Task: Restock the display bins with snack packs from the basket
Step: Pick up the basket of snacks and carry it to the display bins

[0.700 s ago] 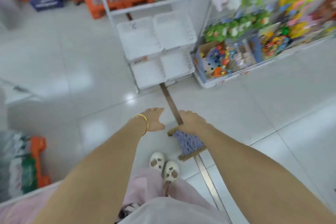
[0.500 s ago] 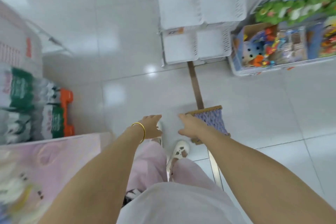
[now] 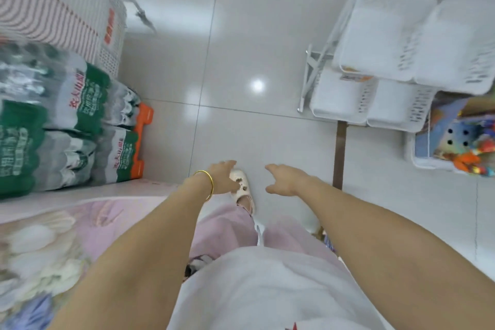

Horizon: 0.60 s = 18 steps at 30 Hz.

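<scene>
1. The left hand [image 3: 223,178] is stretched out in front of the person with its fingers loose and apart, holding nothing. A gold bangle [image 3: 207,183] sits on that wrist.
2. The right hand [image 3: 288,179] is held just beside it, palm down and fingers relaxed, and it too grips nothing. The two hands do not touch.
3. Under the left hand shows one white shoe [image 3: 242,190], with pink trousers [image 3: 227,225] and a white top [image 3: 267,289] nearer the camera.
4. The white rack [image 3: 312,72] stands well apart from both hands, up and to the right of them across the tiled floor [image 3: 254,48].
5. The display bins [image 3: 383,35] sit on that rack, two above and two below (all four are white and perforated, with their pale bottoms showing).
6. A brown floor strip [image 3: 339,153] runs out from under the rack towards the person, passing right of the right hand.
7. Just right of the rack is a box of toys [image 3: 460,139], brightly coloured and too blurred to sort out.
8. Far left of the rack, across the floor, packs of bottled water [image 3: 67,115] with green labels are stacked on an orange pallet [image 3: 142,136].
9. A striped white crate [image 3: 53,2] stands behind those packs.
</scene>
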{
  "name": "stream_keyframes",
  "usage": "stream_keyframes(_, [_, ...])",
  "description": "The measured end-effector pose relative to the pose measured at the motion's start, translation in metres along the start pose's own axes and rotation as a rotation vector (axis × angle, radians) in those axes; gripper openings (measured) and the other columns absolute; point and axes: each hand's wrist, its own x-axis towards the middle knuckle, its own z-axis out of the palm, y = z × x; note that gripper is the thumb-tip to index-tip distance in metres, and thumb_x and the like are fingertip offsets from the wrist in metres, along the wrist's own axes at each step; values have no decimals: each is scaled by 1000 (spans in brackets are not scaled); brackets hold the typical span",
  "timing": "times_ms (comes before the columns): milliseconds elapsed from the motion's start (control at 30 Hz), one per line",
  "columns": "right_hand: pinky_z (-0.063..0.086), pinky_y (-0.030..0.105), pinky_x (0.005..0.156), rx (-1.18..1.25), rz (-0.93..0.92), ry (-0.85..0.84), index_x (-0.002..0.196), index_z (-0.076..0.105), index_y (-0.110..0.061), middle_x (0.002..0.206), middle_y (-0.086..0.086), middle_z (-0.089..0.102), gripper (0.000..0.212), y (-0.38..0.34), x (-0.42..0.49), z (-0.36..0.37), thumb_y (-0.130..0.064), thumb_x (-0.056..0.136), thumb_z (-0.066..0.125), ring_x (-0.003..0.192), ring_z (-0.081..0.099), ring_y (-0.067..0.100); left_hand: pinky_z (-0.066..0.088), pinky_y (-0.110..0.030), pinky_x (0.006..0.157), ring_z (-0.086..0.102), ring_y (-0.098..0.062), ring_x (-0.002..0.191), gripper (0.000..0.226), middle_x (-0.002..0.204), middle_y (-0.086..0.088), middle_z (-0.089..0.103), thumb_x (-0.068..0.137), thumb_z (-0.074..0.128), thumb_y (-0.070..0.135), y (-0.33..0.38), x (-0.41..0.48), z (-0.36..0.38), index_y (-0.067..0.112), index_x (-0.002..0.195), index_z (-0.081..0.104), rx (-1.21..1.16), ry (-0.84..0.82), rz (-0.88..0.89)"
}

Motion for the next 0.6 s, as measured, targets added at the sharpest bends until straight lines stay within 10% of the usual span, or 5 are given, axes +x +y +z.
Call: stream_keyframes(600, [45,36,89,-107,-55,26,139,35,-14,134,8,50,55,-143,203,-416,-30,90,54,116,54,28,30,-38,111,32,-26,137,72,152,-5,29,89,58,32,-62,149,-414,18,149,20,-159,26,-115])
